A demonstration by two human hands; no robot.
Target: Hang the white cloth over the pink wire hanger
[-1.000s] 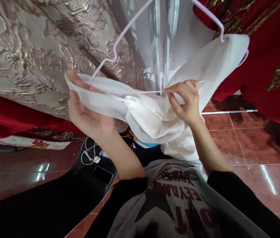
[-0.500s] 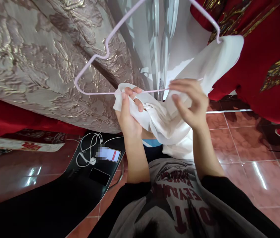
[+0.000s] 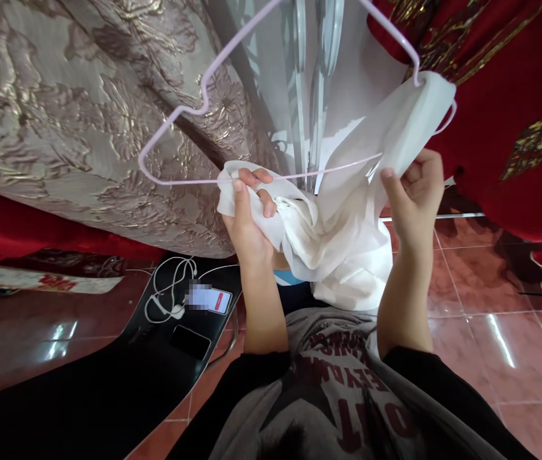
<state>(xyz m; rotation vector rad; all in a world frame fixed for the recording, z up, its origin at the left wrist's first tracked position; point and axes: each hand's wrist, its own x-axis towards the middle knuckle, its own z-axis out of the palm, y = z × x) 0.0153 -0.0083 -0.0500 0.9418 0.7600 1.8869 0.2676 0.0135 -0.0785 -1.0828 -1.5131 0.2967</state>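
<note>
A pale pink hanger (image 3: 236, 43) is held up in front of me, its thin lower bar level with my hands. White, slightly sheer fabric, seemingly a garment (image 3: 348, 246), drapes over the hanger's right end and bunches down to my lap. My left hand (image 3: 250, 220) is closed on a gathered edge of that cloth, right at the lower bar. On the other side, my right hand (image 3: 417, 195) has its thumb in front of the garment and its fingers curled at the cloth's right edge, below the hanger's right shoulder. The hanger's left end is bare.
A black bench (image 3: 108, 377) at the left holds a lit phone (image 3: 218, 301), a dark phone (image 3: 190, 342) and a white cable (image 3: 153, 297). Brocade cloth (image 3: 84, 128) hangs left, red sequined cloth (image 3: 505, 147) right. Grey metal uprights (image 3: 316, 96) stand behind the hanger.
My right hand has moved right, from the lower bar to the garment's right edge. The hanger's right tip now shows beyond the cloth. My left hand has stayed nearly in place.
</note>
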